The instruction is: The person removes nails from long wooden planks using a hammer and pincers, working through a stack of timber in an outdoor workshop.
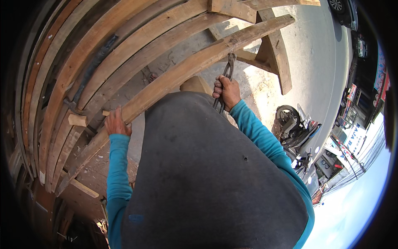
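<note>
In my right hand (227, 92) is a pair of metal pincers (231, 62), my fingers closed round the handles. Their jaws point away from me and sit beside the nearest wooden beam (182, 76); whether they touch it I cannot tell. That long beam slants from the lower left to the upper right. Over its left part my left hand (117, 123) grips the edge, the fingertips on the far side and partly hidden. By those fingertips shows a small wood piece (106, 113). A hammer (89, 74) with a dark handle lies on the beams farther left, its head near a short wood block (78, 120).
Several long beams (137, 41) lie side by side at the left and far side. A wooden trestle (277, 54) supports the far right end. A motorcycle (292, 126) stands to the right, beside a road (317, 54) with a parked car (346, 10).
</note>
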### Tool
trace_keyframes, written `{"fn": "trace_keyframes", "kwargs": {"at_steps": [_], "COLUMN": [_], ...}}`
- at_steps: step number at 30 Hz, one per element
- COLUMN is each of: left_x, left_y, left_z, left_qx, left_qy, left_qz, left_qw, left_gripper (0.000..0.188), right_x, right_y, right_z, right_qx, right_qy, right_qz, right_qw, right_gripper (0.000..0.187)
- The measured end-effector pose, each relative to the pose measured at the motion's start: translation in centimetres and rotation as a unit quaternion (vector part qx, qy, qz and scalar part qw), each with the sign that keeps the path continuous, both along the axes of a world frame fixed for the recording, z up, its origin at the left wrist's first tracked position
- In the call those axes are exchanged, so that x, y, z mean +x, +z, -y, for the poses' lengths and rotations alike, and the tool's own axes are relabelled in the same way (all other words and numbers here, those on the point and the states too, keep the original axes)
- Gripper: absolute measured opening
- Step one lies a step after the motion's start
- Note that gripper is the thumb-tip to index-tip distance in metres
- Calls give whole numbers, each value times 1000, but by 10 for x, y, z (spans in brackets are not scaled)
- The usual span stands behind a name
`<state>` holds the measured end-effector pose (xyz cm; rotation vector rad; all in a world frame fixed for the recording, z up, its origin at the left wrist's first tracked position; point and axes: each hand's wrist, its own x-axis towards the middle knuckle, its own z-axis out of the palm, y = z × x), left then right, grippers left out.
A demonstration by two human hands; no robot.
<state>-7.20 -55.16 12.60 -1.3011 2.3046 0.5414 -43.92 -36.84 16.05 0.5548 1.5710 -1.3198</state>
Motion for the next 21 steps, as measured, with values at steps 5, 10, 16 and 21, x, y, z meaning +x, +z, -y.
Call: {"fn": "trace_keyframes", "kwargs": {"at_steps": [5, 10, 16, 21], "left_x": [11, 9, 8, 8], "left_y": [-6, -4, -3, -3], "left_z": [3, 8, 7, 4], "left_qx": [8, 21, 23, 18], "left_qy": [-8, -12, -7, 0], "left_qz": [-43, -14, -27, -21], "left_qw": [999, 1000, 999, 1000], "left_gripper": [86, 84, 85, 85], "right_x": [27, 18, 10, 13], "right_y": [-12, 7, 35, 49], "right_z": [-18, -46, -40, -35], "right_qx": [-35, -31, -51, -13], "right_qy": [31, 121, 217, 384], "right_qz": [-29, -2, -88, -118], "right_qw": [998, 992, 971, 915], "right_gripper": [23, 51, 58, 43]}}
